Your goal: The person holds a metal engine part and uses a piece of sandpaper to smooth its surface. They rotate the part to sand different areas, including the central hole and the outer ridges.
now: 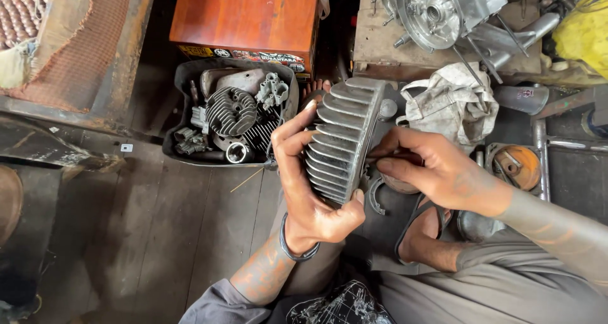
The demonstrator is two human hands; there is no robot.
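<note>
My left hand [305, 183] grips a grey finned metal cylinder head [342, 137], fingers curled over its fins and thumb under its lower edge. The part is held upright, fins facing left. My right hand [429, 169] rests against the flat right face of the part, fingers pinched together on a thin tool or small piece that I cannot make out. A dark band circles my left wrist. My foot in a sandal [423, 238] lies below the hands.
A dark tub [180, 118] of engine parts, with another finned head [230, 110], stands left of the hands. Behind it sits an orange box [247, 17]. An engine casing [443, 10] lies on a wooden bench, a dirty rag [453, 102] below it, an orange disc [518, 167] at right.
</note>
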